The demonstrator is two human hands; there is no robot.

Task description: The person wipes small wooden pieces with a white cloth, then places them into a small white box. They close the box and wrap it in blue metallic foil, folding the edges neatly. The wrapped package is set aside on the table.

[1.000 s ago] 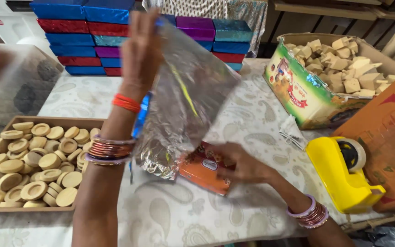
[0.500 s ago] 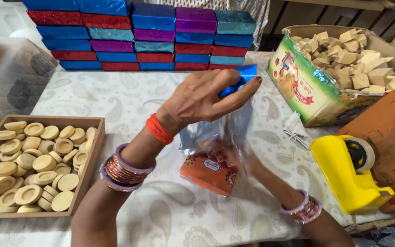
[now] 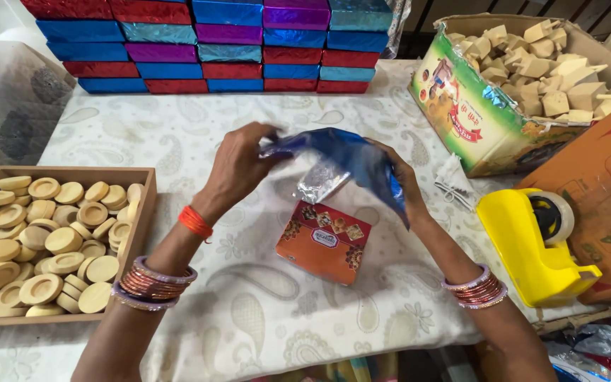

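A table (image 3: 178, 134) under a pale paisley cloth is filling the view, with stacks of foil-wrapped boxes (image 3: 213, 46) in red, blue and purple lining its far edge. The left hand (image 3: 238, 166) is pinching one edge of a blue foil sheet (image 3: 351, 159), and the right hand (image 3: 397, 177) is gripping the opposite edge, so the sheet is hanging between them (silver underside showing) just above an orange box (image 3: 323, 240) lying flat on the cloth. A wooden tray (image 3: 146, 212) of round tan discs is sitting to the left, well apart from the hands. A yellow tape dispenser (image 3: 532, 244) is standing to the right, near a carton (image 3: 475, 120) of pale blocks. The foil looks thin and already crumpled: pulling both edges too hard could tear it, and a loose pinch could be letting it slip and land crooked on the box.
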